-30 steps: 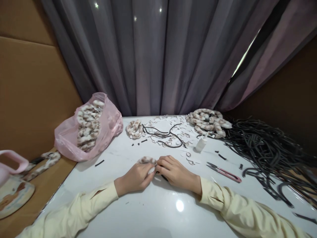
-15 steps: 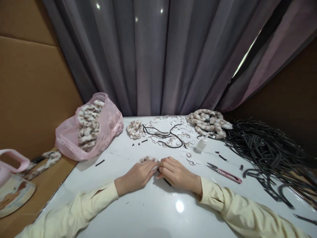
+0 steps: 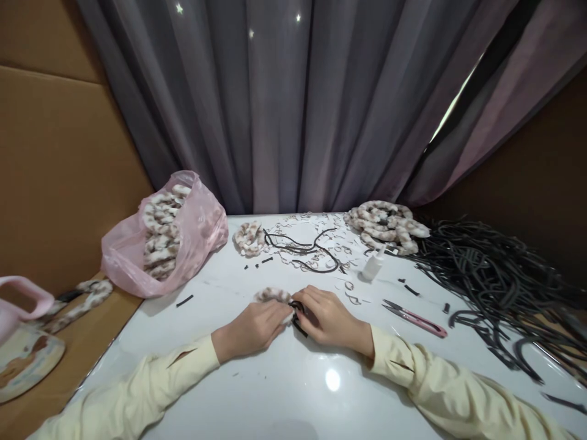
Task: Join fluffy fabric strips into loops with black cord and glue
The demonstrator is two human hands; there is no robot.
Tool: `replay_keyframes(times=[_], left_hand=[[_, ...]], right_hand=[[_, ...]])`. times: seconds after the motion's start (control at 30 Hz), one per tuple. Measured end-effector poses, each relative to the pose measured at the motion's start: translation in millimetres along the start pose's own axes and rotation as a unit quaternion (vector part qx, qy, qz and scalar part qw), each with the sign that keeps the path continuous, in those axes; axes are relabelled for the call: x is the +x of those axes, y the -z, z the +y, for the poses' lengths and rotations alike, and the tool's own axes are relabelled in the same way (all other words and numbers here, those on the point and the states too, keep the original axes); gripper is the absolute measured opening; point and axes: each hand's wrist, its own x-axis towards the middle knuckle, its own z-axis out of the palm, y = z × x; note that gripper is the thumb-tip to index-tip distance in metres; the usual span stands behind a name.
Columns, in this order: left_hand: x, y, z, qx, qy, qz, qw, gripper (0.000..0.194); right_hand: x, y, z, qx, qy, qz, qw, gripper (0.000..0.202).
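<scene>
Near the middle of the white table, my left hand (image 3: 257, 327) is closed on a fluffy brown-and-white ring (image 3: 274, 295), part of which shows above the fingers. A black cord (image 3: 299, 329) comes out at the ring's right side. My right hand (image 3: 328, 319) has its fingers curled and pinched on this black cord, touching the ring's right end. The fingertips of both hands are almost together. Part of the ring is hidden under my left fingers.
A pink bag (image 3: 208, 223) of fluffy pieces stands at the back left. Right of my hands lie pink-handled snips (image 3: 419, 319), a small white bottle (image 3: 372, 266) and a heap of black cords (image 3: 486, 263). Behind are a fluffy ring (image 3: 249, 238), a fluffy pile (image 3: 385, 226) and clear loops.
My right fingers have shifted slightly up and opened out a little, so more of the black cord shows. The fluffy ring has moved slightly left and more of it shows.
</scene>
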Motion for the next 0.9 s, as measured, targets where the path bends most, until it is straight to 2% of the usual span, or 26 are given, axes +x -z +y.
replay_keyframes(times=[0.17, 0.4, 0.77, 0.9], left_hand=[[1, 2.3, 2, 0.092, -0.077, -0.018, 0.993, 0.021], [6, 9.2, 5, 0.165, -0.154, -0.048, 0.973, 0.022], [3, 6.3, 5, 0.195, -0.134, -0.056, 0.97, 0.021], [4, 6.3, 5, 0.176, -0.124, -0.054, 0.975, 0.025]], right_hand=[[1, -4, -1, 0.111, -0.022, 0.0, 0.994, 0.028], [0, -10, -2, 0.195, -0.073, -0.005, 0.978, 0.029], [0, -12, -4, 0.227, -0.135, -0.006, 0.965, 0.023], [-2, -12, -3, 0.226, -0.136, 0.021, 0.964, 0.022]])
